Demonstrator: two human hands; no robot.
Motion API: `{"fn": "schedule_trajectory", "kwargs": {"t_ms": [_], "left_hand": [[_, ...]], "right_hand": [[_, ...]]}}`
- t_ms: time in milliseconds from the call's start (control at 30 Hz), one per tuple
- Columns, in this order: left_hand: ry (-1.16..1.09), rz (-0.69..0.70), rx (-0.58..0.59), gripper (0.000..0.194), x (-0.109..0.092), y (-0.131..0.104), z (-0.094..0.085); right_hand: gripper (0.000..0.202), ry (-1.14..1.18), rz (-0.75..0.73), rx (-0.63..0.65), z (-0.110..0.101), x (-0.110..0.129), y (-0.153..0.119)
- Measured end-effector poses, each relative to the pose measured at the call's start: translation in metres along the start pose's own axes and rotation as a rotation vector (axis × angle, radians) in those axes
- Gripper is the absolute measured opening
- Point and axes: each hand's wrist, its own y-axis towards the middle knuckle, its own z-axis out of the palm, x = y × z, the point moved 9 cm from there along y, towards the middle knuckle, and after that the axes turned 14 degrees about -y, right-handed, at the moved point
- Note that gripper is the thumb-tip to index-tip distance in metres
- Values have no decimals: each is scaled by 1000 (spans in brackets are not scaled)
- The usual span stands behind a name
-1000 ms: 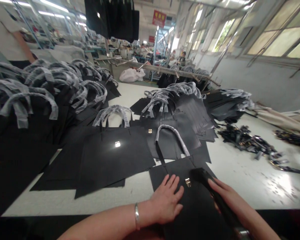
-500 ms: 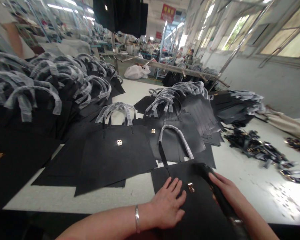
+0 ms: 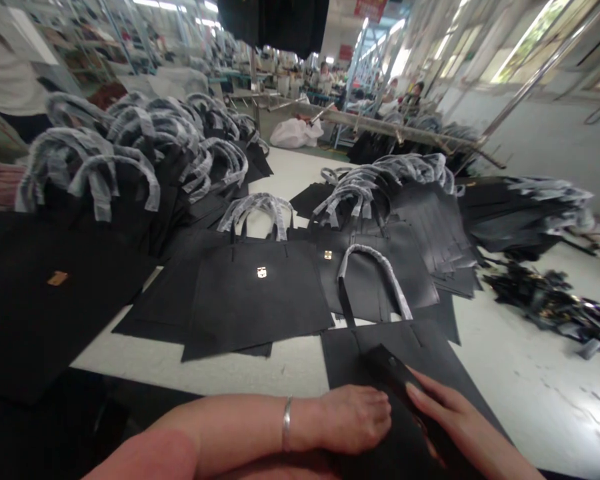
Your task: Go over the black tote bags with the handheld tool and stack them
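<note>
Beyond the left hand — black bag panels crowd the table.

Beyond the table we see a pale sack near a metal rail, a person in a light top at far left, dark pieces hanging overhead, a red sign further back, and windows above the pale wall on our right.
</note>
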Motion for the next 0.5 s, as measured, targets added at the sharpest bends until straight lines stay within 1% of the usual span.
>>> {"fn": "schedule_trajectory", "kwargs": {"t_ms": [67,200,333,433,500], "left_hand": [[4,14,-2,20,0,-1,3],[1,11,-5,20,1,-1,6],[-9,-16,19,22,3,0,5],[-16,-32,31,24,4,0,3],[-19,-36,39,24,4,1,4]], "right_hand": [[71,-3,-40,17,8,6,7],[75,-8,-3,77,16,18,14],[74,-94,-33,94,13,25,11],[67,-144,-72,94,11,25,8],[62,-139,-103,87,13,30,9]]}}
